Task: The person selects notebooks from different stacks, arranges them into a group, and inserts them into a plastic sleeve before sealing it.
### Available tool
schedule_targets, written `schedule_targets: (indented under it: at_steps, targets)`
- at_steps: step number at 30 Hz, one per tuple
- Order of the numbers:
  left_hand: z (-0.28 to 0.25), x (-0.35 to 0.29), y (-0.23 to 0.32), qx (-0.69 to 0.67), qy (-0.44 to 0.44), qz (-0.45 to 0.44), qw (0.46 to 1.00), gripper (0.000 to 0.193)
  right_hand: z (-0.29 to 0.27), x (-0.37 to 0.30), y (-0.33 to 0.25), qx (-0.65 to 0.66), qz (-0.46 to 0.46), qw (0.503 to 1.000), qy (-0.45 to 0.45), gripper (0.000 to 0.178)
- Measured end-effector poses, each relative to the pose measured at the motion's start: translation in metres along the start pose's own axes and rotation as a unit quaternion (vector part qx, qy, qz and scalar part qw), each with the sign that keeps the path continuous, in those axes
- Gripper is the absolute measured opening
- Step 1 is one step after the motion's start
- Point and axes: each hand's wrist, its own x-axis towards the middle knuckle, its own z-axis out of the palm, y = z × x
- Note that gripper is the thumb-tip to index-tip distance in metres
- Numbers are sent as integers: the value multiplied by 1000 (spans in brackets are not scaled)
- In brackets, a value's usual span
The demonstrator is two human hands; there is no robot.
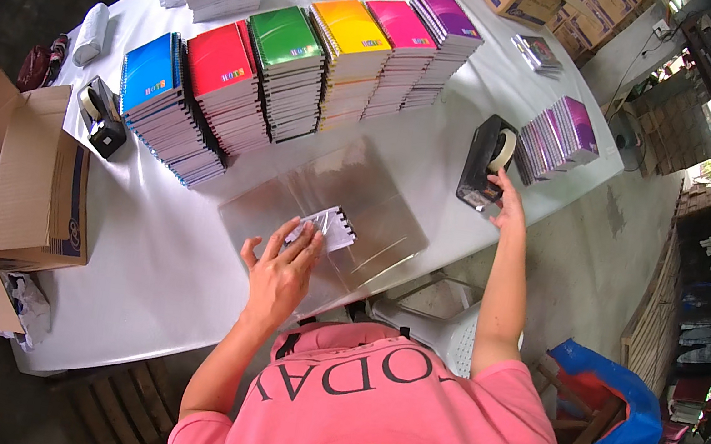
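Note:
My left hand (281, 268) lies with fingers stretched over a small white slip (337, 231) with black notches along its edge. The slip rests on clear plastic sheets (384, 217) spread on the table before me. Out to the right, my right hand (510, 205) is at the near end of a black tape dispenser (480, 163), with its fingers apart. A roll of pale tape (503, 149) sits in that dispenser. Whether a fingertip touches the tape's end is too small to tell.
Tall stacks of spiral notebooks stand behind the sheets, from a blue stack (153, 72) to a purple one (449, 17). More purple notebooks (561, 138) lie right. At left are another dispenser (102, 118) and an open carton (41, 175). A white chair (436, 326) is near the table's edge.

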Motion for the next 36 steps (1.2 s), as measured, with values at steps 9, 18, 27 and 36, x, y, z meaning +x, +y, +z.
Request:
schedule_targets:
  at_steps: [9,18,27,36]
  targets:
    - [0,-5,-6,-28,-11,-6,1000,33,10,-28,48,254,-78,962,-67,38]
    - [3,-7,-10,-92,9,17,996,41,24,-99,66,-414,-185,823,342,21]
    - [22,-11,-24,-172,53,50,982,78,124,-257,18,71,-289,927,-229,28]
    - [30,-13,-24,-225,104,33,968,74,177,-274,49,27,-109,960,-255,36]
